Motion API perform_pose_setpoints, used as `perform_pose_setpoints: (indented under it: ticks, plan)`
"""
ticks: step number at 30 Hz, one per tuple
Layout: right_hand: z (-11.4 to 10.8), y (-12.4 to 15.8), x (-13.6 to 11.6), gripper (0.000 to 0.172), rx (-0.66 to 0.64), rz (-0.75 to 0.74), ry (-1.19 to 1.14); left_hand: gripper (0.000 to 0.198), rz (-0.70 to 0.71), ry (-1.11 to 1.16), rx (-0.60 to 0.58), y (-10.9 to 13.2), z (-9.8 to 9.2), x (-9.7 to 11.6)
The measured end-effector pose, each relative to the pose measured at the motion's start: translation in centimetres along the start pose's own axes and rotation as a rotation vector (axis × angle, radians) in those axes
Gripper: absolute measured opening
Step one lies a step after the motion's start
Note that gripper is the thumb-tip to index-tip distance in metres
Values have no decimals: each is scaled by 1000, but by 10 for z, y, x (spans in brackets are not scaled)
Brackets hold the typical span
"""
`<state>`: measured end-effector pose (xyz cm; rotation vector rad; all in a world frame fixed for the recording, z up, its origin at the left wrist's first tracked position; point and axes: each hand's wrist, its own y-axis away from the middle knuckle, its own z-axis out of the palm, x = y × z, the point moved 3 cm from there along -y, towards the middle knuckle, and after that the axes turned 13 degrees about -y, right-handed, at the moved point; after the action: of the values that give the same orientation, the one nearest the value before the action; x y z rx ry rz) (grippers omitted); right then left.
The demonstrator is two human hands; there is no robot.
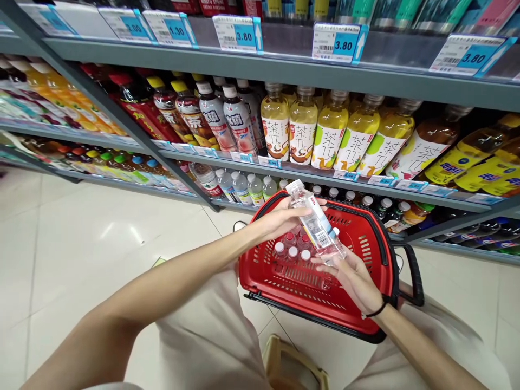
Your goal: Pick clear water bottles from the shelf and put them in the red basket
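A clear plastic bottle (312, 219) with a white cap and a barcode label lies tilted between my hands, above the red shopping basket (260, 271). Near the cap end, my left hand (290, 216) is closed round the bottle's upper part. My right hand (349, 273), with a dark band at its wrist, grips the bottle's base. Below it, in the basket, several small bottles (292, 253) with white or red caps stand grouped together. Part of the basket's floor is hidden by my hands and the held bottle.
Shelves of drinks run across the front, with yellow tea bottles (303, 130) behind the basket and price tags (339, 43) on the edge above. A black basket handle (415, 273) sticks out at right. Between my legs is a beige stool (284, 363) on the tiled floor (81, 244).
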<state>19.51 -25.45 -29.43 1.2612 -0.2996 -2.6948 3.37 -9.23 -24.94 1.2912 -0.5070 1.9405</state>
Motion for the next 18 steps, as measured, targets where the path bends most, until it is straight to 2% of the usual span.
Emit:
perform_pose_setpoints:
  ticks: [4, 8, 12, 14, 18]
  plan:
    - [-12, -3, -1, 36, 86, -94, 208, 56, -8, -23, 38, -2, -6, -4]
    - [-15, -6, 0, 51, 144, -228, 242, 55, 9, -23, 16, -2, -3, -2]
    - [-15, -6, 1, 56, 165, -341, 258, 54, 13, -67, 2, 0, 1, 1]
    - [-13, -6, 2, 57, 132, -273, 234, 52, 13, -67, 6, 1, 0, 2]
    - [-4, -6, 4, 44, -27, 31, 36, 55, 4, -60, -25, 1, -2, 1]
